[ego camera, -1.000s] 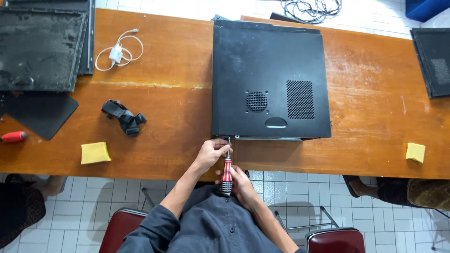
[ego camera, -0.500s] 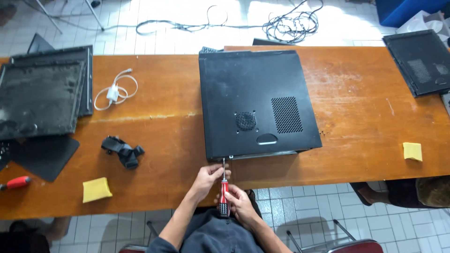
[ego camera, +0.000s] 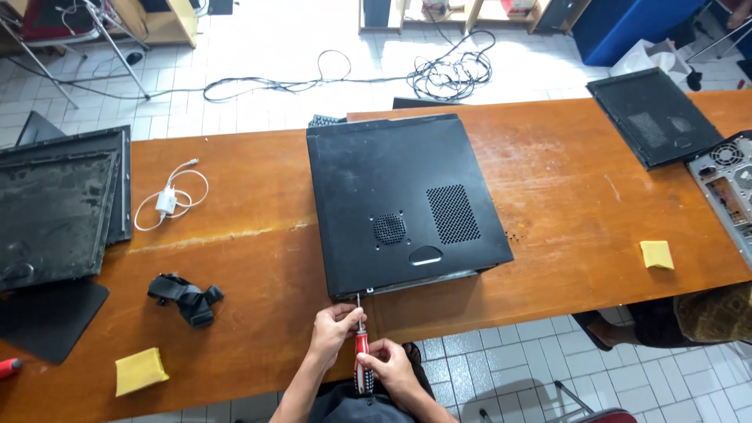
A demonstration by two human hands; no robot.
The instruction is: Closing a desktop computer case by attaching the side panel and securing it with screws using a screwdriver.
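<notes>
Screwdriver (ego camera: 360, 352) between hands, tip seemingly touching computer case (ego camera: 403, 204) edge.

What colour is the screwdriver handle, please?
Red with black, best seen in the head view: screwdriver in the right hand.

A long wooden table (ego camera: 548, 188) carries a black computer case (ego camera: 403, 200), dusty side panels (ego camera: 55, 207), another panel (ego camera: 654, 116), a white charger with cable (ego camera: 167, 200), a black strap (ego camera: 186, 298), two yellow sponges (ego camera: 141, 370), and what looks like a red tool handle (ego camera: 8, 366).
</notes>
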